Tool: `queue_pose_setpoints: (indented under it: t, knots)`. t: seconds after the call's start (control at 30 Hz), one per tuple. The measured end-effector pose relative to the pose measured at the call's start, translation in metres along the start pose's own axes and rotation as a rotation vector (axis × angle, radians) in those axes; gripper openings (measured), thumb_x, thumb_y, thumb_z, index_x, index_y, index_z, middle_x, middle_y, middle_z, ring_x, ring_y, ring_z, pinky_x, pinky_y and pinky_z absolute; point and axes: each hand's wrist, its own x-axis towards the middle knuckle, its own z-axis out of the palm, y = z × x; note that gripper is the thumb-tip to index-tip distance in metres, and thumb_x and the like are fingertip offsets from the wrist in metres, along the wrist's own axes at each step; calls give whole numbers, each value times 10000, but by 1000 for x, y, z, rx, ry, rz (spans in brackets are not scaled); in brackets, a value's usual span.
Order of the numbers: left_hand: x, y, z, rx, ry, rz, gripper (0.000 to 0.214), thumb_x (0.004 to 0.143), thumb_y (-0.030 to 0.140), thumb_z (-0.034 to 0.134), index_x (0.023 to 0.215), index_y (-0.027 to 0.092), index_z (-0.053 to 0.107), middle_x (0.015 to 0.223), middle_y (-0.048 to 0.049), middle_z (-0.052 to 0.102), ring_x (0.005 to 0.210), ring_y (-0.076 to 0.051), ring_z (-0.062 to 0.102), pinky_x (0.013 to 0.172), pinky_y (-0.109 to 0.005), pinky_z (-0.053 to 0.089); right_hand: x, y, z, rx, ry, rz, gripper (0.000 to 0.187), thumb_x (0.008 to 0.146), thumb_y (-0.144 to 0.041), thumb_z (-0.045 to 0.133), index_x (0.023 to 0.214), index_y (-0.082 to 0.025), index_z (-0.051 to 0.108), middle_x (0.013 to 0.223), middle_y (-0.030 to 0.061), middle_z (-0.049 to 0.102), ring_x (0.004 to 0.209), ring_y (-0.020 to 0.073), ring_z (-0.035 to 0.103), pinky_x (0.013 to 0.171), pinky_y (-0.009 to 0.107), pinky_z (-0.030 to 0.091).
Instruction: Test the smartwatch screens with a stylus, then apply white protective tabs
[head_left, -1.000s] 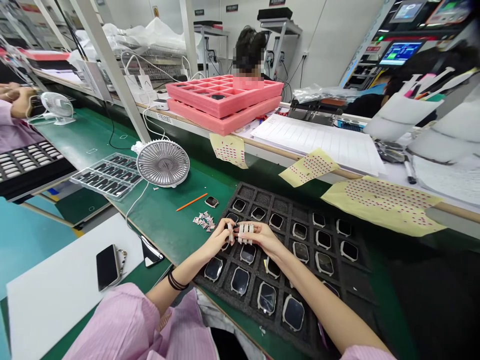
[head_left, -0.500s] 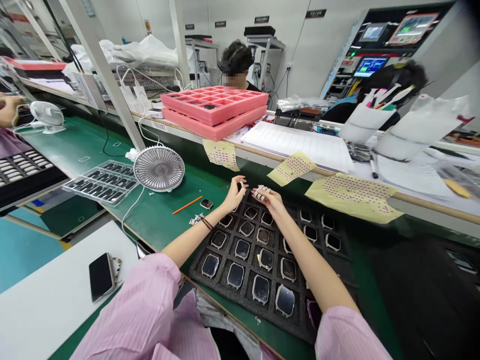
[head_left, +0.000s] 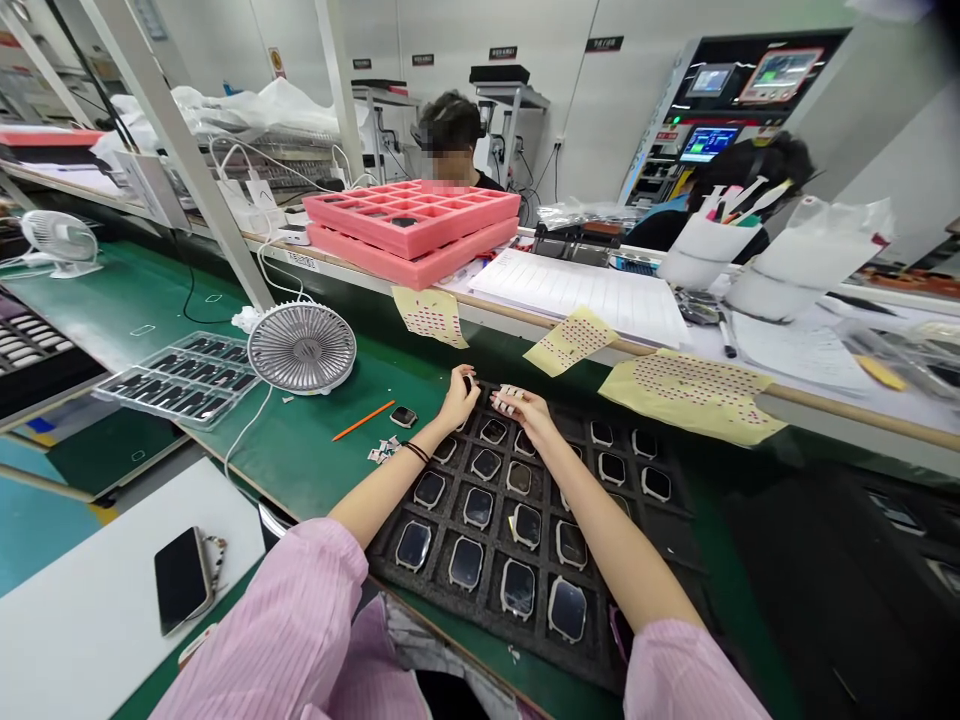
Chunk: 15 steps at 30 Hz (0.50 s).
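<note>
Above the far edge of a black foam tray [head_left: 487,545], my left hand [head_left: 457,400] has its fingertips pinched together. A small item seems to be between them, too small to name. Close to its right, my right hand [head_left: 526,412] has its fingers curled. Several small white pieces [head_left: 507,400] show at those fingers; whether they are held or wrapped round them I cannot tell. Below both hands, the tray's compartments hold smartwatch bodies [head_left: 517,588] with dark screens and pale frames. Another smartwatch body [head_left: 403,416] lies on the green bench left of my left hand.
On the bench to the left are an orange stick [head_left: 363,421], small white scraps [head_left: 384,450], a fan [head_left: 302,348] and a clear tray of dark parts [head_left: 184,378]. A phone [head_left: 182,580] lies nearer. Pink foam trays [head_left: 412,225] sit on the shelf; a person [head_left: 451,135] is behind.
The view has shifted slightly, so most things sit further left. My hands stay close together over the tray's far edge, and my right hand's fingers have turned a little.
</note>
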Motion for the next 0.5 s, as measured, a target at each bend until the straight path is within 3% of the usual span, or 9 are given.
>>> queue_pose_setpoints:
  t: [0.5]
  knots:
    - [-3, 4, -1, 126, -65, 36, 321, 821, 108, 481, 1132, 151, 415, 1171, -144, 495, 1175, -251, 499, 1082, -460, 352, -2, 1, -1, -30, -6, -3, 507, 383, -340, 930, 823, -187, 730, 822, 55, 771, 827, 261, 739, 793, 388, 600]
